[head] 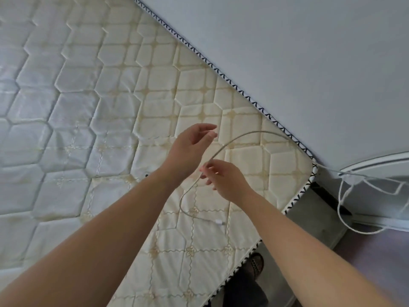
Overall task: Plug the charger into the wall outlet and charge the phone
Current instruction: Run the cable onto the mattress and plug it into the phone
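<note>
A white charging cable (241,137) arcs above the quilted mattress (88,85). My right hand (223,180) pinches the cable near its middle. From that pinch the cable drops in a loop to its plug end (219,222), which lies on the mattress. My left hand (190,149) hovers just above and left of the right hand, fingers apart, holding nothing. The cable's far part runs right, over the mattress corner, toward a tangle of white cord (349,196). A small dark edge (146,175) peeks out from under my left wrist; I cannot tell what it is. No outlet is visible.
A plain pale wall (287,52) runs along the mattress's far edge. A white rounded piece of furniture (380,169) stands at the right beside the bed corner. My foot in a patterned sandal (255,263) is on the floor below the mattress edge.
</note>
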Demonstrator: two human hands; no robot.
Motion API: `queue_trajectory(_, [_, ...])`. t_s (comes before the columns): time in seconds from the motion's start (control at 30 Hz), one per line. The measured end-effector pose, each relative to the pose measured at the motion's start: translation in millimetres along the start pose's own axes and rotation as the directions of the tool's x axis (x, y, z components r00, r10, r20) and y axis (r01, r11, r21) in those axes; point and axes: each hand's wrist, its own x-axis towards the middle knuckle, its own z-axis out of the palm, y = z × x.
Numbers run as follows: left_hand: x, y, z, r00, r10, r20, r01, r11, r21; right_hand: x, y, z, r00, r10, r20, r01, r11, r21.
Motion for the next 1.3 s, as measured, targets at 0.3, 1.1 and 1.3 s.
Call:
queue_trajectory(0.3, [-2, -143, -61, 0.971, -0.201, -0.131, 0.224, 0.956, 0.192, 98, 45, 10, 0.804, 0.593, -0.043, -0.478, 0.688, 0.546])
queue_trajectory(1.1, [-39, -265, -97, 0.873, -0.204, -0.443, 0.469, 0.601, 0.647, 106, 94, 118, 1.0, -0.01, -0.018, 0.004, 0.955, -0.295])
queue_trajectory(1.3, [-44, -265, -100, 0.8, -0.311, -0.513, 0.569, 0.666, 0.483, 77, 116, 127, 0.964, 0.142, 0.224, 0.089, 0.622, -0.778])
